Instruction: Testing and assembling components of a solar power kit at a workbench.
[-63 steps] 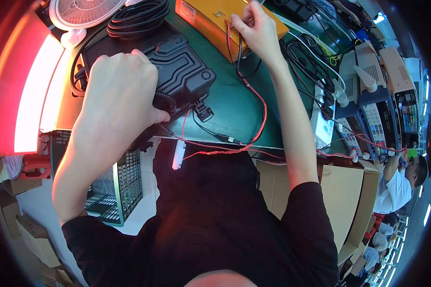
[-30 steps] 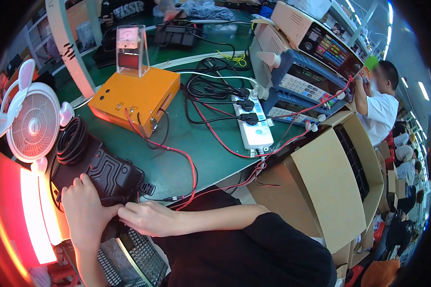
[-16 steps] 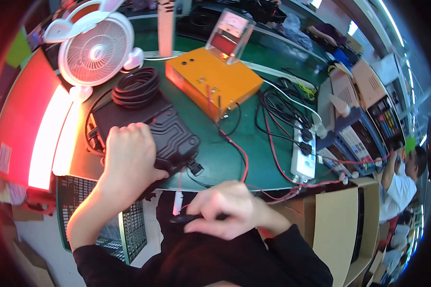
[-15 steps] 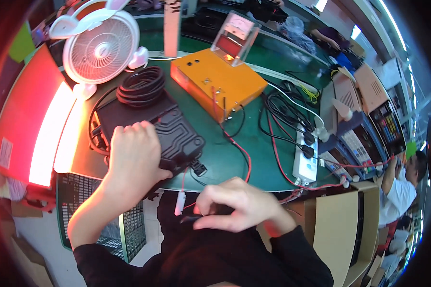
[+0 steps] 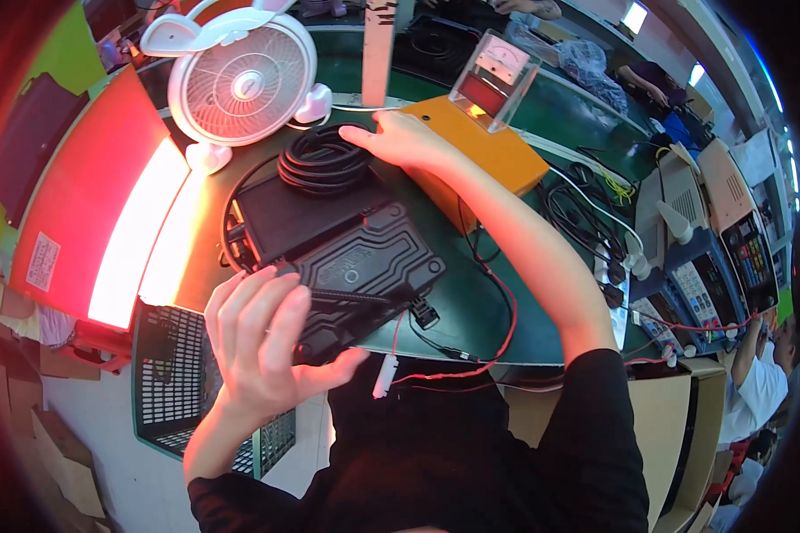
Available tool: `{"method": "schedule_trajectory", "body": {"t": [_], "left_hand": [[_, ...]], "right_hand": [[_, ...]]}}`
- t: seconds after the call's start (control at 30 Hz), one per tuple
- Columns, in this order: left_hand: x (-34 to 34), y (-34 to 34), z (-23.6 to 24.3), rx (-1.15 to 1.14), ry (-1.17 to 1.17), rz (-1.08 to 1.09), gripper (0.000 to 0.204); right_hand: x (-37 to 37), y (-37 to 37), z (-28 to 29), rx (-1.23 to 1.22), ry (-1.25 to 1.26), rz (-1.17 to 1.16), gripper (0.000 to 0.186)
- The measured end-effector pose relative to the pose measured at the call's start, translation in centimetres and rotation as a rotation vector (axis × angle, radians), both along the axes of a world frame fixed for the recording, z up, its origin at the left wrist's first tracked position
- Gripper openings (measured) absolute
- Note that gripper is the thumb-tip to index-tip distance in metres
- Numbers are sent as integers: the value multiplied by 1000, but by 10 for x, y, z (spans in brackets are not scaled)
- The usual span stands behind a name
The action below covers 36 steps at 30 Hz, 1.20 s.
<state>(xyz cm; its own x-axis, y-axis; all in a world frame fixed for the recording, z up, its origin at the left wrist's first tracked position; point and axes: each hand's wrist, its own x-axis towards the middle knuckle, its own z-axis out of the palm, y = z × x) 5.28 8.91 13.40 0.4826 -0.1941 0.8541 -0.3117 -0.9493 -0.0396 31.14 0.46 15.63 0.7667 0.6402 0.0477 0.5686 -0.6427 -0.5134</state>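
Note:
A black ribbed box-shaped device [image 5: 356,266] lies on the green bench [image 5: 471,302] in front of me. My left hand [image 5: 262,342] grips its near left corner, thumb under the front edge. A coil of black cable [image 5: 324,160] rests on the device's far end. My right hand [image 5: 400,140] reaches over to the coil's far side, fingers spread and touching it, beside an orange box [image 5: 498,160]. A red wire [image 5: 498,338] with a white connector [image 5: 383,377] hangs off the bench edge near my body.
A white desk fan [image 5: 240,80] stands at the back left. A glowing red panel [image 5: 107,222] lies at the left. A small meter [image 5: 493,80] sits on the orange box. A black wire basket [image 5: 173,382] is below the bench. Test instruments [image 5: 720,258] and another person [image 5: 764,382] are at the right.
My right hand has left my lap and stretched across to the cable coil at the far end of the device. My left hand stays on the device's near corner.

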Motion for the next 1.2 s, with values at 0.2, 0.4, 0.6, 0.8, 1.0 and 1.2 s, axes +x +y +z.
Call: {"method": "schedule_trajectory", "body": {"t": [0.2, 0.4, 0.6, 0.8, 1.0, 1.2], "left_hand": [[-17, 36, -11, -173, 180, 157, 64], [-5, 32, -9, -317, 234, 197, 61], [1, 45, -10, -424, 240, 202, 54], [36, 40, 12, -632, 368, 47, 29], [109, 49, 14, -833, 467, -239, 39], [163, 6, 57, -418, 392, -472, 77]], "right_hand": [[22, 43, -10, -129, 80, 214, 49], [49, 35, -26, 198, 365, 64, 25], [34, -14, 49, 793, 206, 180, 24], [65, -110, 117, 337, 20, 336, 31], [64, -128, 93, 472, 485, 325, 28], [38, -104, 66, 920, 716, 295, 18]]}}
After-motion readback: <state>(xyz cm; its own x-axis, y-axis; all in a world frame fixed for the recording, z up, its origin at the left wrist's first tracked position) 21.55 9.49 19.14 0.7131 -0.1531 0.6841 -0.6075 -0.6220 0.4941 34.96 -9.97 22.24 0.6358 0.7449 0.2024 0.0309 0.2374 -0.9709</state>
